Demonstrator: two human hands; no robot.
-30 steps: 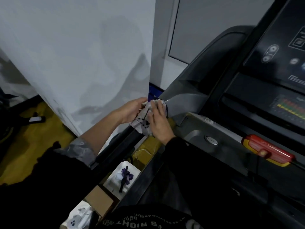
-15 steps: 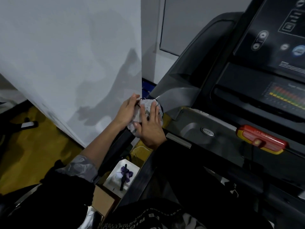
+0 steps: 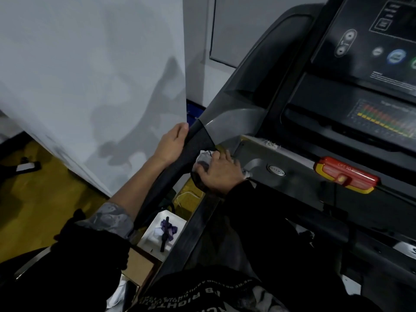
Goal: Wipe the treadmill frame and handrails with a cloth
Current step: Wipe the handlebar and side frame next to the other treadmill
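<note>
The treadmill's black left handrail (image 3: 180, 163) runs from lower left up to the grey frame arm (image 3: 234, 122). My left hand (image 3: 171, 145) rests on the rail's outer side, its fingers lying along it. On the inner side of the rail my right hand (image 3: 219, 172) holds a crumpled white cloth (image 3: 203, 157) against the handrail where it meets the grey frame. Most of the cloth is hidden under my fingers.
The console (image 3: 364, 70) with buttons and a coloured display fills the upper right. A red and yellow safety stop (image 3: 347, 174) sits on the grey front bar. A white wall panel (image 3: 90, 75) stands close on the left. Small boxes (image 3: 162, 233) lie on the floor below the rail.
Both hands were together on the cloth at the top of the rail. My left hand has let go of it and now lies on the rail. My right hand has moved the cloth down to the rail's inner side.
</note>
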